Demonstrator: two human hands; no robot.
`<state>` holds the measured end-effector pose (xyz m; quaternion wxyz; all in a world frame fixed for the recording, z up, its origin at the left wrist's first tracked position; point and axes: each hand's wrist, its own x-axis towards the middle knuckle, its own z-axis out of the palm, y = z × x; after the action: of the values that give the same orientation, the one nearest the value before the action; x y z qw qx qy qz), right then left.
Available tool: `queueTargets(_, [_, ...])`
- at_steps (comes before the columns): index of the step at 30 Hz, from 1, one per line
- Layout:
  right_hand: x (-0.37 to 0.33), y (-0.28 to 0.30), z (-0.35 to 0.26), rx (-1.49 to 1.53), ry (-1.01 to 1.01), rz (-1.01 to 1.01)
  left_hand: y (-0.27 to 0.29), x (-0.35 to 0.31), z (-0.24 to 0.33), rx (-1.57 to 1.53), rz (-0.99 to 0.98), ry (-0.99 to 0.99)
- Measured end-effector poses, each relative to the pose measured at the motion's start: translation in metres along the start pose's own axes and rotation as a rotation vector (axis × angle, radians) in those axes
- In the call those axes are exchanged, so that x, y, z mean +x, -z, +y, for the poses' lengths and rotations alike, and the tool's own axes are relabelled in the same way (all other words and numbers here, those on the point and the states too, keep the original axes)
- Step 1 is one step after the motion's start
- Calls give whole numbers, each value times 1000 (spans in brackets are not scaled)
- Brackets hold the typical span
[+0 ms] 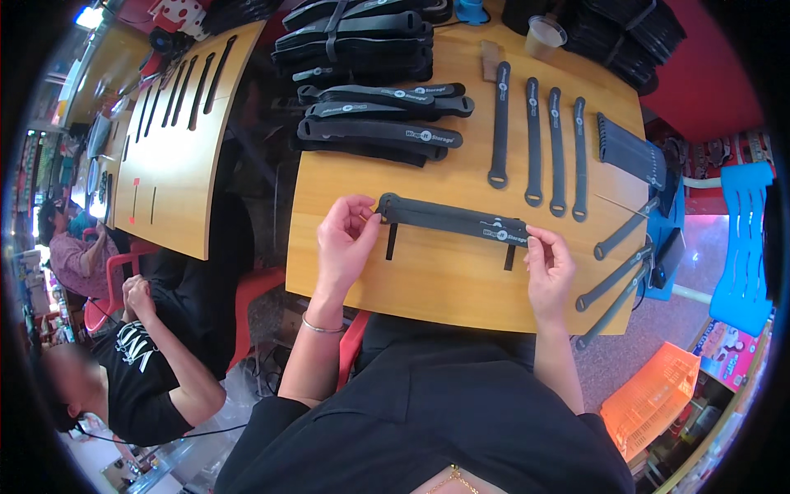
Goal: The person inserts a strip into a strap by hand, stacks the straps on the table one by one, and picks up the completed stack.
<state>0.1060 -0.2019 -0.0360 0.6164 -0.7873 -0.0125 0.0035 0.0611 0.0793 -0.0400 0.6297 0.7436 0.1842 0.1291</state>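
A dark grey strap (453, 219) with white print and a slotted loop at its left end is stretched between my two hands, over the near part of the wooden table. My left hand (347, 239) is closed on the loop end, thumb against fingers. At the other end, my right hand (550, 267) pinches the strap between thumb and fingers. Two short black strips (391, 244) show on the tabletop, partly covered by the strap. It looks like more than one layer of strap lies together, but I cannot tell for sure.
Stacked straps (378, 136) lie at the back left of the table (461, 296), beside tied bundles (354, 45). Several single straps (533, 140) lie in a row; others (613, 280) overhang the right edge. A cup (545, 37) stands behind. An orange basket (650, 399) is right; a co-worker (156, 362) sits left.
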Motion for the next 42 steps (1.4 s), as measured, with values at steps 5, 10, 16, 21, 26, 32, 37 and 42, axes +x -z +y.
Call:
queueTargets(5, [0, -3, 6, 18, 26, 9, 1, -1, -7, 87, 14, -25])
queueTargets(10, [0, -4, 7, 25, 2, 49, -6, 2, -2, 141, 48, -9])
queueTargets(16, [2, -5, 4, 26, 18, 50, -6, 2, -5, 189, 66, -17])
queueTargets(21, [3, -5, 5, 15, 25, 50, -7, 2, -9, 191, 83, -62])
queueTargets(26, [3, -6, 5, 31, 32, 52, -10, 1, -8, 155, 103, -68])
queueTargets(32, [3, -6, 6, -3, 35, 55, -10, 2, -9, 165, 103, -67])
queueTargets(37, [3, -6, 6, 27, 6, 49, -9, 1, -8, 172, 99, -53])
queueTargets(42, [3, -5, 7, 21, 24, 51, -9, 1, -10, 150, 104, -51])
